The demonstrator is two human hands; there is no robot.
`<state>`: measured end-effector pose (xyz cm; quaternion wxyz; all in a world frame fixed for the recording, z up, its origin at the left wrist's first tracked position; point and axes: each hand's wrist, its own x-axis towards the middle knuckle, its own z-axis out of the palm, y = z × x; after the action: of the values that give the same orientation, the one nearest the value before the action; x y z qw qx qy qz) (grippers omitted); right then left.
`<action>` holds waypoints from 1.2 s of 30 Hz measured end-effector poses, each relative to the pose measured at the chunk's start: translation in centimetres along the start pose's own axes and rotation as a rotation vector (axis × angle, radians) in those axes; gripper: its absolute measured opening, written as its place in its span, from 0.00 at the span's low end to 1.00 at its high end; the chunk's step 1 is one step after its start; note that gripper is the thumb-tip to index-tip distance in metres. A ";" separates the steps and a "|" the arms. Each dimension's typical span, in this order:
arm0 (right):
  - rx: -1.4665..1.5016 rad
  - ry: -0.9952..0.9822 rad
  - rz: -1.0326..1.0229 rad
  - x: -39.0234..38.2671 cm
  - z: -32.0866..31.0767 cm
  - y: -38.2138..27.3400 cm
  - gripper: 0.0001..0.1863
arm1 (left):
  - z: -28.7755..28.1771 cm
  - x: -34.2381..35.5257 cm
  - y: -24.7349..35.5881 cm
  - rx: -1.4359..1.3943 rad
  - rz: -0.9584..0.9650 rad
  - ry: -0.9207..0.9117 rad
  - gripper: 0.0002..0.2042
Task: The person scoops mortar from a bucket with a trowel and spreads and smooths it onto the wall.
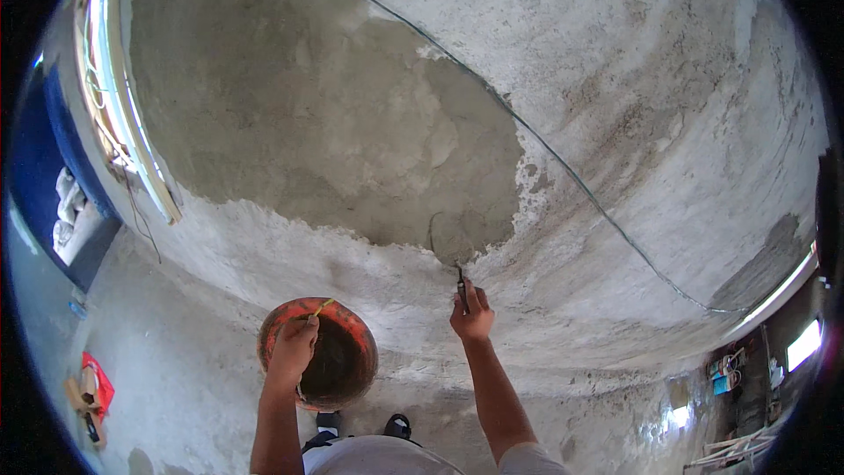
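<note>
My right hand (473, 312) is closed round the handle of a trowel (461, 277). The trowel's blade lies at the lower edge of a wide patch of damp grey plaster (334, 114) on the wall, and its outline blends with the plaster. With my left hand (295, 347) I grip an orange-red bucket (365, 334) at its rim, where a short yellow strip sticks out by the fingers. Dark, wet-looking residue coats the inside of the bucket. How much mortar is in it I cannot tell.
A dark cable (563, 163) runs slantwise across the rough whitish wall (633, 62). At far left are a window frame (123, 97) and a blue doorway (66, 141). A red bag (98, 383) lies on the floor at left. White bars (738, 449) stand at lower right.
</note>
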<state>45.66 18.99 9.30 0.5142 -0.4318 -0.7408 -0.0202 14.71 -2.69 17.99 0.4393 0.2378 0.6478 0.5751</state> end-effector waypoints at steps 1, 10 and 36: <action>-0.069 -0.090 -0.005 -0.8 0.1 0.6 0.21 | 0.0 -0.3 0.1 0.005 0.003 -0.010 0.22; -0.053 -0.282 0.076 -7.1 -2.2 -0.7 0.22 | -0.9 -0.4 0.4 0.013 0.013 -0.027 0.20; -0.209 -0.486 0.062 -6.0 -3.2 4.4 0.24 | -0.4 -0.9 1.0 0.100 0.036 -0.077 0.22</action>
<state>51.57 16.52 4.30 0.2742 -0.4971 -0.8229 0.0235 14.67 -3.42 19.23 0.4413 0.2928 0.6539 0.5403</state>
